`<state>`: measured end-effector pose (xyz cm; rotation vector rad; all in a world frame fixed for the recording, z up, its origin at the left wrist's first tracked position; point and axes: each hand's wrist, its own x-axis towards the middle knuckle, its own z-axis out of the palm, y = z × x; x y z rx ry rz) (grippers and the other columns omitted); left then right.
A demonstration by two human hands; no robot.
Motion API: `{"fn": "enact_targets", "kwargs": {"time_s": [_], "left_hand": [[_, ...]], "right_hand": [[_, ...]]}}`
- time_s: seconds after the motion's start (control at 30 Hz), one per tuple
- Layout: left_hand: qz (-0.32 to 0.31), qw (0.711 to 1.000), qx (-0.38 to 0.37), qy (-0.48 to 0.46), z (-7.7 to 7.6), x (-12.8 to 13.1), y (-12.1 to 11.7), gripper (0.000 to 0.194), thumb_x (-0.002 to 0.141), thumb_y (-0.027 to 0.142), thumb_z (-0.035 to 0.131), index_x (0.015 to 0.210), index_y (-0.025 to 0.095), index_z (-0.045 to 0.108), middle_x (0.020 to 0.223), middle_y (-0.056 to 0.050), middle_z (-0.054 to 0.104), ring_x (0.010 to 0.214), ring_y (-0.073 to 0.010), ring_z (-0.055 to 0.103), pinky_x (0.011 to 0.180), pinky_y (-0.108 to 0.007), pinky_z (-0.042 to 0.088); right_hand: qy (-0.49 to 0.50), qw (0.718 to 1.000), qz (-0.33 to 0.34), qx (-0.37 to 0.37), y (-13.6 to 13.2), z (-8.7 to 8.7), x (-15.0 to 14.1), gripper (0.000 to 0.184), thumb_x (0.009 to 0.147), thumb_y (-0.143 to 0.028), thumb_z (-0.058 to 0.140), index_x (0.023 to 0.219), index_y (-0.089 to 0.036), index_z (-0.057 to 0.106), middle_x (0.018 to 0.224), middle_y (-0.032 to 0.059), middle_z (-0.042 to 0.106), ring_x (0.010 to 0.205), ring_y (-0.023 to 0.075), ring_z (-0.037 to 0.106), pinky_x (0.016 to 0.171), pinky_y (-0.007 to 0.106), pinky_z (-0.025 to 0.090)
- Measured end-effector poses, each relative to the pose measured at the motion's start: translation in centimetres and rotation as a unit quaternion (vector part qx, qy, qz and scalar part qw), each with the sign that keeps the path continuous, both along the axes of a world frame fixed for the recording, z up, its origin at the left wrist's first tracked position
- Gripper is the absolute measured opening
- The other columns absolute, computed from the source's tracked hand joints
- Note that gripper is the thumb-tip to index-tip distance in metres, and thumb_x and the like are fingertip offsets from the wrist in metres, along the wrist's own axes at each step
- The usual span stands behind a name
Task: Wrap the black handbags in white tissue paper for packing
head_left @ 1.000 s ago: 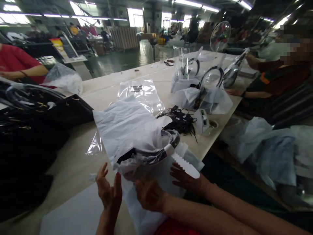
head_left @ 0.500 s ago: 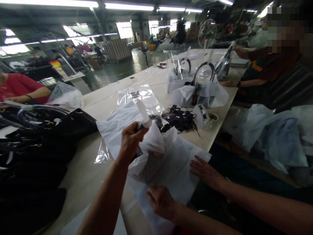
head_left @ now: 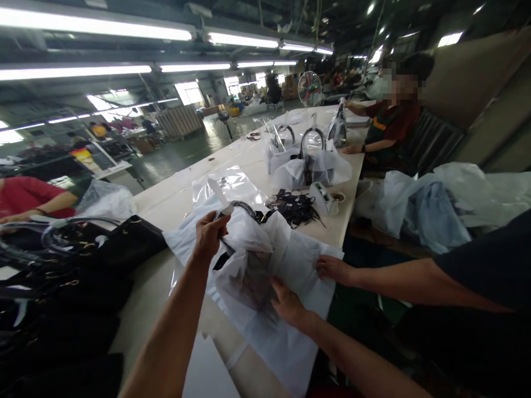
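Note:
My left hand is raised and closed on the wrapped black handle of a handbag, near a white paper-covered end. The bag sits upright inside a white cover on the long table. My right hand is lower down, its fingers gripping the white cover at the bag's base. A co-worker's hand, on an arm with a dark sleeve coming from the right, rests on the spread white sheet beside the bag.
Black handbags are piled at the left. Clear plastic bags, a heap of black tags and a tape dispenser lie beyond. Wrapped bags stand farther back near a seated person. White and blue cloth is heaped right.
My left hand went from open near the table edge to gripping the handle and lifting the bag upright. My right hand moved up onto the cover. The view tilted upward.

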<state>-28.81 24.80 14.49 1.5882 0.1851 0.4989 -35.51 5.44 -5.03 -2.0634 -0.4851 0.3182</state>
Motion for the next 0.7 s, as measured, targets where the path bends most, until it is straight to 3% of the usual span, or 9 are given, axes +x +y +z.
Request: {"fn": "enact_targets", "kwargs": {"time_s": [0.1, 0.2, 0.3, 0.4, 0.57, 0.7], "left_hand": [[0.023, 1.0, -0.004, -0.016, 0.8, -0.1, 1.2, 0.027, 0.053, 0.027, 0.072, 0.05, 0.016, 0.048, 0.039, 0.007, 0.04, 0.037, -0.0059, 0.036, 0.043, -0.021, 0.036], [0.044, 0.998, -0.012, -0.033, 1.8, -0.6, 2.0, 0.027, 0.05, 0.026, 0.073, 0.05, 0.015, 0.048, 0.04, 0.007, 0.039, 0.037, -0.0058, 0.036, 0.043, -0.022, 0.038], [0.059, 0.997, -0.019, -0.046, 2.8, -1.6, 2.7, 0.022, 0.049, 0.025, 0.073, 0.057, 0.014, 0.055, 0.041, 0.007, 0.038, 0.038, -0.0061, 0.037, 0.044, -0.022, 0.038], [0.075, 0.995, -0.024, -0.056, 3.7, -3.0, 3.7, 0.021, 0.051, 0.024, 0.072, 0.066, 0.013, 0.06, 0.042, 0.008, 0.036, 0.039, -0.0057, 0.035, 0.046, -0.022, 0.039], [0.081, 0.995, -0.02, -0.058, 4.9, -6.0, 5.2, 0.019, 0.052, 0.018, 0.069, 0.054, 0.015, 0.05, 0.04, 0.007, 0.033, 0.038, -0.0056, 0.033, 0.045, -0.023, 0.036], [0.052, 0.995, -0.019, -0.079, 5.4, -9.5, 6.5, 0.031, 0.049, 0.014, 0.062, 0.043, 0.015, 0.032, 0.037, 0.006, 0.027, 0.034, -0.0043, 0.03, 0.044, -0.023, 0.032]], "right_hand": [[0.002, 0.998, 0.057, -0.025, -3.2, -1.1, -3.1, 0.04, 0.075, -0.008, 0.043, 0.108, -0.018, 0.064, 0.116, 0.012, 0.061, 0.109, 0.0249, 0.059, 0.097, 0.034, 0.044], [0.038, 0.99, 0.11, -0.083, -7.6, -3.4, -6.0, 0.031, 0.074, -0.011, 0.043, 0.093, -0.015, 0.067, 0.1, 0.0116, 0.066, 0.095, 0.0238, 0.064, 0.09, 0.034, 0.047], [0.09, 0.983, 0.109, -0.113, -11.7, -5.7, -8.0, 0.03, 0.076, -0.016, 0.041, 0.088, -0.021, 0.068, 0.096, 0.0102, 0.067, 0.094, 0.0241, 0.063, 0.089, 0.036, 0.046], [0.131, 0.981, 0.089, -0.108, -14.2, -6.9, -8.7, 0.023, 0.076, -0.024, 0.045, 0.078, -0.029, 0.068, 0.09, 0.0128, 0.067, 0.091, 0.0277, 0.064, 0.084, 0.041, 0.046], [0.159, 0.979, 0.097, -0.082, -14.0, -7.3, -8.3, 0.018, 0.077, -0.033, 0.048, 0.072, -0.035, 0.066, 0.087, 0.0138, 0.066, 0.087, 0.0276, 0.064, 0.081, 0.042, 0.046], [0.116, 0.987, 0.108, -0.025, -11.7, -6.0, -7.0, 0.026, 0.08, -0.039, 0.043, 0.081, -0.028, 0.066, 0.089, 0.0134, 0.066, 0.089, 0.0288, 0.063, 0.084, 0.043, 0.045]]}}
